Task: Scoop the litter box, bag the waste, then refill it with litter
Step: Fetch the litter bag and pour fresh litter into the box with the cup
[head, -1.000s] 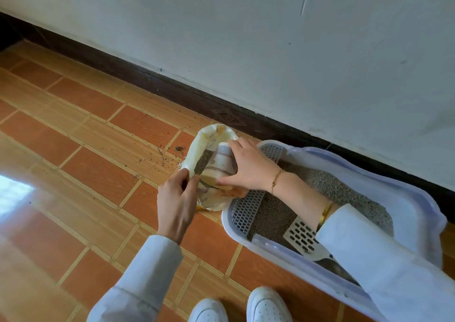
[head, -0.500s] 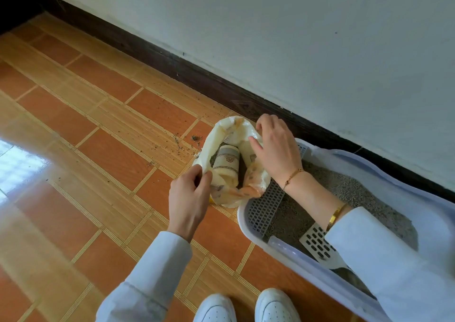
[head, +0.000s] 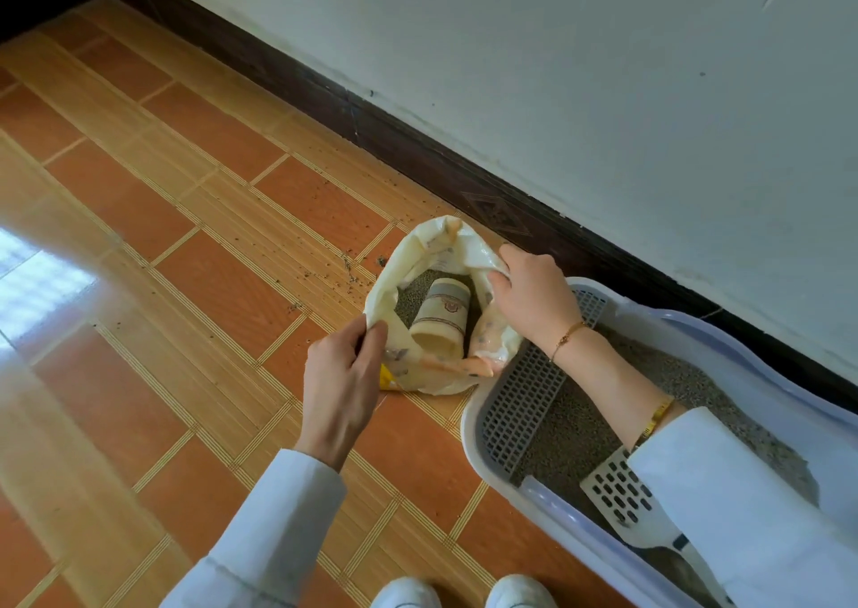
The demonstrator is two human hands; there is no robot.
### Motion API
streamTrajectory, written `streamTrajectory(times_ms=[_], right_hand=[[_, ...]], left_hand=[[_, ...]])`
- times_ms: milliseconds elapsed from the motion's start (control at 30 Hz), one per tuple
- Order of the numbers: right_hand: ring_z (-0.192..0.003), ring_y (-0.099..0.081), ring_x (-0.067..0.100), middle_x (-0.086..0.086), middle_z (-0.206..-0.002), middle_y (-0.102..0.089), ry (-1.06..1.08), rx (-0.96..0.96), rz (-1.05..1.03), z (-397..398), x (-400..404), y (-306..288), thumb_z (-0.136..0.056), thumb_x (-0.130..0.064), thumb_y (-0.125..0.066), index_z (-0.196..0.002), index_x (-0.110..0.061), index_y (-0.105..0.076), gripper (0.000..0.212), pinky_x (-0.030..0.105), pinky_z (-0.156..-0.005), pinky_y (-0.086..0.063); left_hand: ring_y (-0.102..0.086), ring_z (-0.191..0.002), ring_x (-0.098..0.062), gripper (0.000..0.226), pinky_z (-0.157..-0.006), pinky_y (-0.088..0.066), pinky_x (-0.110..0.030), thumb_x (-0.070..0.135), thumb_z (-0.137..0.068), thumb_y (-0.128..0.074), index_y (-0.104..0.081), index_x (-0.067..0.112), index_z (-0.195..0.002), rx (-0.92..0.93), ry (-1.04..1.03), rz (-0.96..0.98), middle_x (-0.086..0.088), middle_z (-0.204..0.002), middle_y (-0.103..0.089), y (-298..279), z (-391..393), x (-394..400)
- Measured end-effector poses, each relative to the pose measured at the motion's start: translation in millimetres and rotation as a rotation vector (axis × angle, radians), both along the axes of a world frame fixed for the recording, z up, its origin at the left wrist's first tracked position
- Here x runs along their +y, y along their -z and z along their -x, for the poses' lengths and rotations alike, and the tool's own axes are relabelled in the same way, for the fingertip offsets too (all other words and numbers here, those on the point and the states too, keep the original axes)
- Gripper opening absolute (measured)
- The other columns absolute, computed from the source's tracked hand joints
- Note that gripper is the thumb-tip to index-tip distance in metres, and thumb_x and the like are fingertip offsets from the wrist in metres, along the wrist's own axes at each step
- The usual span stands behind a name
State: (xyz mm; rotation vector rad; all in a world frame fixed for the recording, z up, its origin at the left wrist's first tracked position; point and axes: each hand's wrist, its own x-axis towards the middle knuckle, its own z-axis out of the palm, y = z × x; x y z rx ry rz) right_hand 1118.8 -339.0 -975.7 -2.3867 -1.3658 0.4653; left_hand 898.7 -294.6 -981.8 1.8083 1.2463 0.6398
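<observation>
Since a moment ago the right hand (head: 534,296) has shifted from the cup (head: 438,317) to the litter bag (head: 418,254) rim, both hands' grips now pinching it wide beside the litter box (head: 483,426); refilling looks underway, calling next for lifting the cup.

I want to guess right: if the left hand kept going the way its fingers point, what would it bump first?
Probably the cup lying inside the bag. The left hand already pinches the bag's near rim, fingers pointing into the opening. Depth is uncertain.
</observation>
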Motion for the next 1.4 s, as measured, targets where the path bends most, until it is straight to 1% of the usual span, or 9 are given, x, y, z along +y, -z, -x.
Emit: streamTrajectory(times_ms=[167, 300, 433, 500, 667, 900, 967, 1100, 1400], right_hand=[[-0.056, -0.047, 0.004, -0.004, -0.068, -0.052, -0.031, -0.008, -0.034, -6, 20, -17, -0.095, -0.019, -0.053, -0.079, -0.017, -0.047, 0.017, 0.017, -0.049, -0.033], [-0.064, -0.059, 0.014, 0.000, -0.073, -0.060, -0.049, 0.016, 0.001, -5, 20, -41, -0.094, -0.017, -0.056, -0.082, -0.014, -0.053, 0.013, 0.025, -0.054, -0.046], [-0.070, -0.063, 0.014, 0.001, -0.079, -0.065, -0.099, 0.055, 0.036, 12, 13, -94, -0.093, -0.017, -0.059, -0.088, -0.012, -0.057, 0.007, 0.021, -0.057, -0.050], [-0.072, -0.062, 0.013, -0.001, -0.081, -0.064, -0.099, 0.084, 0.038, 20, 11, -133, -0.093, -0.018, -0.059, -0.092, -0.012, -0.058, 0.006, 0.015, -0.056, -0.046], [-0.064, -0.061, 0.017, 0.003, -0.071, -0.062, -0.130, 0.104, 0.066, 42, 7, -255, -0.092, -0.015, -0.060, -0.083, -0.009, -0.056, 0.012, 0.031, -0.053, -0.054], [-0.052, -0.049, 0.002, -0.002, -0.062, -0.056, -0.129, 0.149, 0.047, 73, -23, -474, -0.093, -0.015, -0.058, -0.075, -0.008, -0.055, 0.020, 0.010, -0.044, -0.026], [-0.053, -0.045, -0.001, -0.007, -0.064, -0.054, -0.133, 0.171, 0.038, 79, -34, -538, -0.093, -0.016, -0.058, -0.079, -0.010, -0.057, 0.015, 0.008, -0.043, -0.026], [-0.056, -0.047, 0.003, -0.007, -0.068, -0.054, -0.131, 0.217, -0.005, 92, -60, -644, -0.093, -0.016, -0.059, -0.087, -0.005, -0.063, 0.013, 0.007, -0.043, -0.030], [-0.048, -0.040, -0.001, -0.016, -0.055, -0.043, 0.005, 0.231, -0.054, 126, -136, -771, -0.094, -0.015, -0.058, -0.059, -0.032, -0.035, 0.045, 0.008, -0.045, -0.038]], left_hand=[[-0.026, -0.051, -0.013, 0.036, -0.048, -0.023, -0.028, 0.026, -0.089, -0.050, -0.043, 0.010, -0.058, -0.100, -0.067, 0.022, 0.002, -0.052, -0.030, -17, 1, 20], [-0.029, -0.046, -0.010, 0.034, -0.041, -0.028, -0.018, 0.017, -0.094, -0.052, -0.050, 0.011, -0.061, -0.128, -0.135, 0.107, -0.001, -0.054, -0.032, -41, 8, 26], [-0.030, -0.053, -0.014, 0.034, -0.050, -0.025, -0.034, 0.033, -0.090, -0.050, -0.061, 0.006, -0.071, -0.092, -0.209, 0.156, 0.003, -0.055, -0.036, -90, 29, 19], [-0.031, -0.055, -0.017, 0.037, -0.051, -0.030, -0.043, 0.036, -0.089, -0.050, -0.061, 0.005, -0.073, -0.090, -0.250, 0.180, -0.001, -0.056, -0.039, -131, 37, 16], [-0.028, -0.049, -0.009, 0.030, -0.049, -0.023, -0.028, 0.027, -0.090, -0.050, -0.057, 0.016, -0.063, -0.080, -0.282, 0.214, 0.014, -0.046, -0.039, -275, 57, 2], [-0.034, -0.051, -0.014, 0.035, -0.050, -0.027, -0.036, 0.033, -0.090, -0.050, -0.062, 0.004, -0.074, -0.041, -0.301, 0.228, -0.008, -0.052, -0.044, -493, 90, -30], [-0.039, -0.054, -0.016, 0.036, -0.052, -0.032, -0.036, 0.035, -0.089, -0.049, -0.066, 0.005, -0.079, -0.029, -0.289, 0.228, -0.021, -0.062, -0.055, -554, 96, -40], [-0.041, -0.054, -0.013, 0.029, -0.055, -0.032, -0.034, 0.034, -0.088, -0.050, -0.069, 0.013, -0.081, -0.053, -0.278, 0.253, -0.012, -0.059, -0.055, -661, 110, -61], [-0.047, -0.058, -0.018, 0.048, -0.056, -0.038, -0.039, 0.049, -0.081, -0.047, -0.068, 0.006, -0.084, -0.040, -0.141, 0.241, -0.025, -0.070, -0.064, -773, 137, -105]])
